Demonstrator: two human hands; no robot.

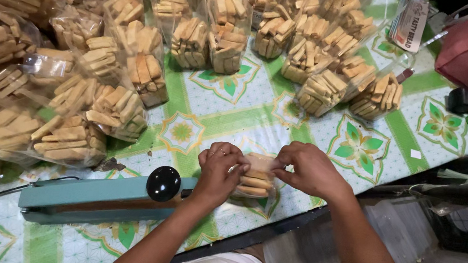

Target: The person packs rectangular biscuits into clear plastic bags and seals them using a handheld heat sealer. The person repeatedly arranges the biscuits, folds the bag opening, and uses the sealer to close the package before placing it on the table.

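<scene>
Nearest me, my left hand (218, 169) and right hand (308, 169) both pinch a clear bag of biscuits (257, 176) at the table (248, 115) edge, just beside the teal sealer (96, 196); fingers closed on the plastic (a loose mouth, I judge); it could tip and spill; farther off, the packed bags (136, 44) crowd close, easy to knock.

Head view, looking down. Left hand (217, 171) and right hand (309, 169) both pinch one clear bag of biscuit sticks (257, 176) at its top, grip closed from either side. A teal heat sealer (96, 196) with a black knob (163, 183) lies just left of the bag. Filled bags (136, 44) crowd the far counter (360, 148), on a green-patterned cloth.
</scene>
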